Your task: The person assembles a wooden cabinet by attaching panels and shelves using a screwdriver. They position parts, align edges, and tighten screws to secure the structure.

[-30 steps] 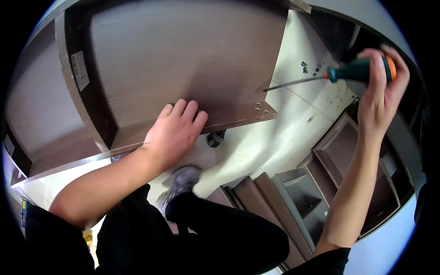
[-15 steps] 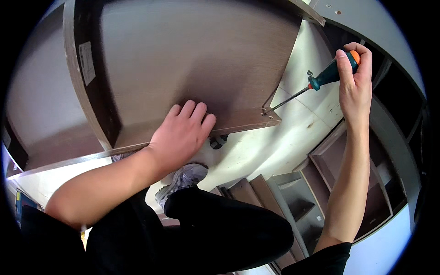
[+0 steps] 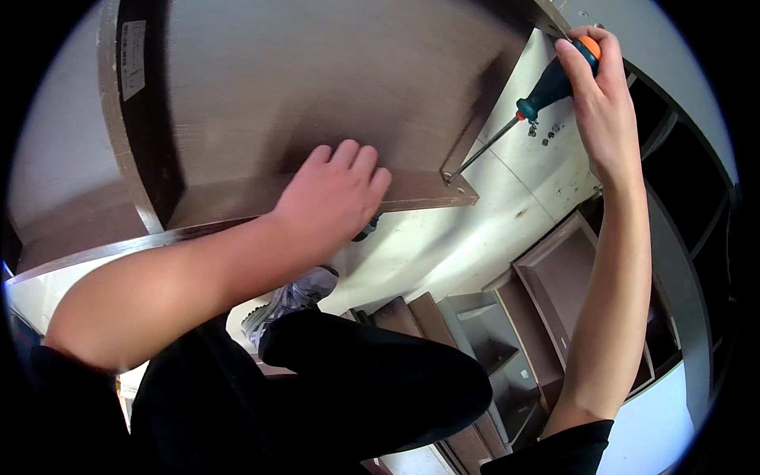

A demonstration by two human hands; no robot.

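My right hand (image 3: 603, 99), up at the right, is closed round the dark green and orange handle of a screwdriver (image 3: 546, 85). Its thin metal shaft slants down to the left, the tip meeting a corner hole in the edge board (image 3: 408, 192) of a brown wooden cabinet frame (image 3: 317, 79). Over that same board my left hand (image 3: 328, 190) is curled, fingers on the inner side and thumb hidden. Whether a screw sits under the tip is too small to tell.
Several small metal pieces (image 3: 546, 133) lie on the pale floor (image 3: 491, 229) beyond the screwdriver. Brown and grey boards and drawer-like parts (image 3: 491, 340) stand at lower right. A dark open cabinet (image 3: 673, 150) curves along the right. My shoe (image 3: 289, 301) is below the frame.
The view has shifted a little. My right hand and the screwdriver handle appear higher and further left, with the tip still at the corner. My left hand stays on the edge board.
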